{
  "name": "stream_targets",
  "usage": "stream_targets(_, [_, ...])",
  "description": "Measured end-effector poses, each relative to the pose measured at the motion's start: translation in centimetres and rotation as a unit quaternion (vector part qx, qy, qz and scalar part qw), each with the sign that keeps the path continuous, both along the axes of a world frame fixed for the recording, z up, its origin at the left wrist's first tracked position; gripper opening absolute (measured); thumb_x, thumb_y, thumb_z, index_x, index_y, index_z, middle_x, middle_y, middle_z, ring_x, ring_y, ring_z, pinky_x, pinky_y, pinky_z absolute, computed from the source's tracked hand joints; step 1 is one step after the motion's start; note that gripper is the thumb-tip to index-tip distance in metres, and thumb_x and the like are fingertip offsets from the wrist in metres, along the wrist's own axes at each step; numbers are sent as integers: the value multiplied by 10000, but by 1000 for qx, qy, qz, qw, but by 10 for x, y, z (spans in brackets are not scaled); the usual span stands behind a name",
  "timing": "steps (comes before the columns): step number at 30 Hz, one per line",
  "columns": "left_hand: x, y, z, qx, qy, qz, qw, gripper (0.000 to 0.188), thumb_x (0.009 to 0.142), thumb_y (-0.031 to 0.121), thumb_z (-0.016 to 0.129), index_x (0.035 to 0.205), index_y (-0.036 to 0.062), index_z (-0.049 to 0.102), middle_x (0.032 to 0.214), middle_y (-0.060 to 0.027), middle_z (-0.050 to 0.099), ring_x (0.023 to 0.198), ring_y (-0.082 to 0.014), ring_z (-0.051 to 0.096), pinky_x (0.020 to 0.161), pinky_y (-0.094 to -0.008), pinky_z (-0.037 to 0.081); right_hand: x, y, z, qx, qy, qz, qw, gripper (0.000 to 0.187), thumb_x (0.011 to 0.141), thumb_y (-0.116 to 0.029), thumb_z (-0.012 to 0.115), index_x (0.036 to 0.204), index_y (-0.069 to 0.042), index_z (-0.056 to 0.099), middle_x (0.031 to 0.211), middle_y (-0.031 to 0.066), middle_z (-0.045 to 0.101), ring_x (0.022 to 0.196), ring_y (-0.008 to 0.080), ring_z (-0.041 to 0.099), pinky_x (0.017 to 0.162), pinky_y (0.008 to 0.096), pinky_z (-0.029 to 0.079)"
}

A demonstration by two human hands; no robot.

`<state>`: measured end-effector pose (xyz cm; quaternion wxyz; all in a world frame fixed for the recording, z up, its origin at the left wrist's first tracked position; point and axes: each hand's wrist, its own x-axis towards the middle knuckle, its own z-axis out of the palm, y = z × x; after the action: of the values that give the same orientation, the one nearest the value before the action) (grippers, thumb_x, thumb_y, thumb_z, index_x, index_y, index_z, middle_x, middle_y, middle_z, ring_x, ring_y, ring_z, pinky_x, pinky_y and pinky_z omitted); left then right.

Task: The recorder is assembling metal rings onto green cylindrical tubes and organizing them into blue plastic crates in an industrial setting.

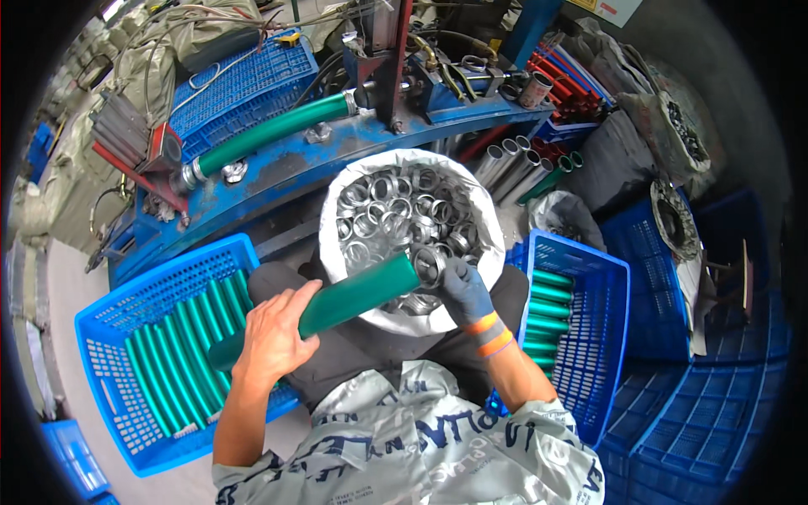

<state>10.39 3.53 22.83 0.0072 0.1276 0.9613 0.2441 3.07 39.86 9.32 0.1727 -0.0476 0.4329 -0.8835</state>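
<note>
Over the mouth of a white sack (329, 227), the two hands meet at one green tube (358, 295), which slants from near left to far right. The left hand (276, 330) is wrapped around its middle, thumb on the near side. The right hand (465, 292), in a dark glove, pinches a metal ring (429, 266) at the tube's right end; whether the ring is seated or only held against the opening, I cannot tell.

Beneath them, the sack holds many loose rings (379, 204). To the left, a blue basket (99, 341) carries a row of green tubes (181, 358); to the right, another blue basket (620, 286) holds more green tubes (549, 311). On the far side, a further tube (278, 132) lies in the fixture on the blue worktop (271, 183), a metal collar at each end.

As for progress, I judge this tube to be partway through having its ring fitted. Plenty of rings remain loose; which basket holds finished pieces is unclear.
</note>
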Motion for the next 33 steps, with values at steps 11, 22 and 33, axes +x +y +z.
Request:
stream_targets(11, [15, -9, -2, -31, -3, -5, 999, 838, 695, 89, 837, 1516, 135, 677, 1055, -129, 713, 1013, -382, 728, 927, -506, 587, 16, -21, 52, 139, 81, 25, 987, 584, 952, 103, 774, 1523, 19, 687, 1462, 70, 696, 1348, 183, 669, 1185, 371, 531])
stream_targets(22, [17, -5, -27, 59, 41, 11, 997, 778, 692, 66, 827, 1461, 74, 712, 1168, -167, 790, 1066, -424, 777, 946, -494, 630, -8, -7, 84, 89, 125, 107, 982, 787, 894, 41, 810, 1653, 0, 603, 1549, 93, 688, 1381, 217, 694, 1152, 342, 544])
stream_targets(33, [16, 0, -14, 337, -136, 33, 931, 812, 767, 145, 997, 1489, 11, 652, 1285, -87, 754, 1192, -188, 708, 1093, -397, 566, -16, -7, 76, 278, 160, 150, 935, 931, 894, -95, 948, 1705, 40, 510, 1607, 182, 667, 1468, 244, 633, 1251, 390, 489])
